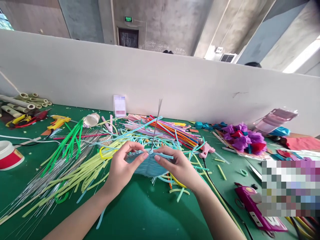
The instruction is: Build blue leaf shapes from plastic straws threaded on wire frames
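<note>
My left hand (pixel 130 160) pinches the left side of a light-blue pipe-cleaner piece (pixel 150 168), thumb and fingers on its top edge. On the other side my right hand (pixel 175 163) grips the same piece, with a light-blue strand along its fingers. Several thin metal wires (pixel 157 125) stand up from the middle of the piece, tilted slightly right. The piece is held above the green table, and its outer sides are partly hidden by my fingers. Behind it lie loose blue pipe cleaners (pixel 137 137) and a mixed bundle of orange and purple ones (pixel 183 136).
Yellow-green pipe cleaners (pixel 82 170) and bare wires (pixel 42 186) spread to the left, near a yellow glue gun (pixel 58 122) and a red cup (pixel 11 158). Rightward are a pink glue gun (pixel 207 149), purple flowers (pixel 241 136) and a magenta power strip (pixel 257 210). A white partition (pixel 160 80) stands behind.
</note>
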### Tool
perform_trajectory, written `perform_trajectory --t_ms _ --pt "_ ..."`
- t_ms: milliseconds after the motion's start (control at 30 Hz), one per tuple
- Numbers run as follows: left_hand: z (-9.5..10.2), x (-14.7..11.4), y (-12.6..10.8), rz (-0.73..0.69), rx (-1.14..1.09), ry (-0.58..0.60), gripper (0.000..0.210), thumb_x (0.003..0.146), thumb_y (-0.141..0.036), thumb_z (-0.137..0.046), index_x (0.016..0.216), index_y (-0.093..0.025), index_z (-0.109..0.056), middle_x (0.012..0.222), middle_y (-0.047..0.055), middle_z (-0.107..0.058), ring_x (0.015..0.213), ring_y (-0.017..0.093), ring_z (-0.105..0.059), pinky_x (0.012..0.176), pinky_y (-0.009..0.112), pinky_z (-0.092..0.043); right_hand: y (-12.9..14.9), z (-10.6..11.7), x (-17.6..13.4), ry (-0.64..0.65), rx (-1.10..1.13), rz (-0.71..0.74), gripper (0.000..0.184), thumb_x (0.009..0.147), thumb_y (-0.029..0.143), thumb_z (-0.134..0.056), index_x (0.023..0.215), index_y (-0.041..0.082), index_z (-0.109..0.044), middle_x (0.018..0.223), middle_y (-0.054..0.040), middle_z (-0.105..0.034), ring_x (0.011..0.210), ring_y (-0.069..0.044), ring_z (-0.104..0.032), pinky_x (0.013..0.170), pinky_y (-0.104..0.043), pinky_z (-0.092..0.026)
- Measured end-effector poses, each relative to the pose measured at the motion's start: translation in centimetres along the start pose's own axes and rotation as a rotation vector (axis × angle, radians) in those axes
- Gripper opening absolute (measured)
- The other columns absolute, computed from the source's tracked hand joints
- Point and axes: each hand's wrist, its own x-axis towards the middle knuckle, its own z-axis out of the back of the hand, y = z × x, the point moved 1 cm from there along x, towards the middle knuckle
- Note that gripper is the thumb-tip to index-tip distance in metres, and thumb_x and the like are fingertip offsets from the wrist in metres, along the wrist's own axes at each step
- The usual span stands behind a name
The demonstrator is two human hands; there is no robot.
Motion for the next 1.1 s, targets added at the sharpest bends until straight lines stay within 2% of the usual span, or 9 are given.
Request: perform_trajectory --t_ms 100,167,233,300,400,533,600,867,1100 --pt "0.0 0.9 0.4 -0.063 0.043 -0.010 0.014 0.086 -0.035 -0.072 0.093 -0.025 -0.066 0.094 0.001 -0.068 0.093 0.020 -0.064 0.085 0.029 -0.048 0.1 -0.3 1.0 -0.062 -0.022 0.052 0.025 0.092 0.040 -0.061 0.104 0.023 -0.075 0.104 -0.0042 -0.074 0.099 -0.023 -0.066 0.084 -0.033 -0.048" --pt "-0.1 2.0 0.8 -0.082 0.024 0.015 0.015 0.086 -0.035 -0.072 0.094 -0.024 -0.065 0.095 0.002 -0.069 0.094 0.020 -0.064 0.086 0.030 -0.048 -0.2 -0.5 2.1 -0.107 -0.006 0.029 0.022 0.088 0.038 -0.065 0.099 0.021 -0.074 0.101 -0.0043 -0.074 0.096 -0.023 -0.066 0.080 -0.032 -0.047" --pt "-0.3 3.4 1.2 -0.087 0.021 0.049 0.018 0.084 -0.035 -0.074 0.093 -0.024 -0.064 0.097 0.002 -0.069 0.096 0.021 -0.064 0.088 0.030 -0.047 -1.0 -0.6 3.2 -0.165 0.104 -0.039 0.020 0.081 0.037 -0.070 0.093 0.020 -0.073 0.096 -0.0033 -0.073 0.091 -0.022 -0.065 0.075 -0.030 -0.046" --pt "-0.5 4.8 1.3 -0.069 0.062 0.099 0.020 0.082 -0.037 -0.074 0.093 -0.023 -0.065 0.099 0.003 -0.069 0.101 0.022 -0.063 0.092 0.032 -0.045 -1.9 -0.9 4.2 -0.202 0.317 -0.185 0.020 0.075 0.036 -0.073 0.088 0.021 -0.071 0.080 0.0008 -0.070 0.074 -0.018 -0.061 0.065 -0.027 -0.043" --pt "-0.6 6.2 1.2 0.027 0.103 0.179 0.024 0.079 -0.044 -0.074 0.088 -0.022 -0.068 0.093 0.003 -0.070 0.097 0.024 -0.064 0.088 0.033 -0.045 -3.0 -1.4 5.2 -0.189 0.511 -0.308 0.018 0.073 0.034 -0.070 0.085 0.021 -0.067 0.065 0.0044 -0.062 0.060 -0.013 -0.054 0.057 -0.024 -0.039" --pt "-0.1 6.8 0.7 0.131 0.099 0.294 0.032 0.074 -0.052 -0.074 0.074 -0.020 -0.070 0.071 0.001 -0.069 0.070 0.023 -0.064 0.068 0.032 -0.047 -3.6 -1.7 5.5 -0.121 0.601 -0.336 0.021 0.069 0.030 -0.069 0.087 0.019 -0.065 0.065 0.0037 -0.062 0.057 -0.013 -0.054 0.056 -0.024 -0.040" --pt "0.1 6.8 0.5 0.164 0.097 0.321 0.033 0.071 -0.052 -0.076 0.074 -0.019 -0.071 0.070 0.001 -0.069 0.068 0.022 -0.063 0.064 0.031 -0.046 -3.6 -1.6 5.5 -0.084 0.633 -0.350 0.023 0.068 0.029 -0.070 0.087 0.019 -0.065 0.066 0.0030 -0.063 0.057 -0.013 -0.055 0.056 -0.024 -0.041" --pt "-0.6 6.4 0.2 0.225 0.035 0.268 0.027 0.071 -0.043 -0.077 0.081 -0.019 -0.071 0.079 0.001 -0.068 0.075 0.020 -0.061 0.067 0.028 -0.045 -3.0 -0.7 5.6 0.000 0.656 -0.353 0.021 0.064 0.027 -0.070 0.083 0.019 -0.065 0.062 0.0043 -0.061 0.052 -0.011 -0.052 0.051 -0.022 -0.037" --pt "-0.6 6.5 0.9 0.178 0.005 0.276 0.025 0.069 -0.041 -0.079 0.081 -0.019 -0.074 0.080 0.002 -0.071 0.076 0.020 -0.063 0.069 0.028 -0.047 -2.9 -0.1 5.7 0.022 0.611 -0.348 0.020 0.066 0.029 -0.072 0.083 0.020 -0.065 0.064 0.0044 -0.061 0.057 -0.012 -0.053 0.053 -0.023 -0.038"
